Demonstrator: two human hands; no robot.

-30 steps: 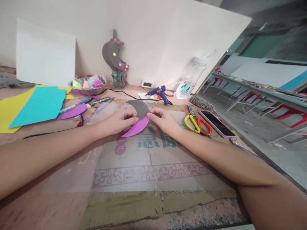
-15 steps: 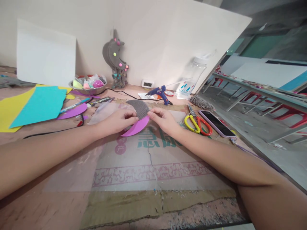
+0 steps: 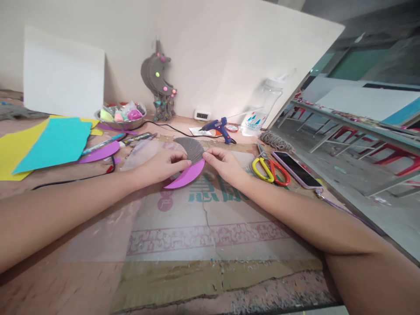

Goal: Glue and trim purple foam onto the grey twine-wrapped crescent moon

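Between my two hands is a grey crescent with a ribbed, yarn-like surface. A purple crescent piece, flat like felt or paper, lies against its near edge, its point reaching to the lower left. My left hand pinches the crescent from the left, thumb over the seam between grey and purple. My right hand pinches the right end where both colours meet. Fingertips under the pieces are hidden. Below them a clear plastic sheet covers printed cardboard.
Scissors and a phone lie to the right, with grey yarn behind. A glue gun, bottle and small clock stand farther back. Left are coloured sheets and a bowl. A crescent ornament hangs behind.
Both hands keep their pinch on the crescent. The purple piece's lower tip has shifted very slightly down and left; the rest looks the same.
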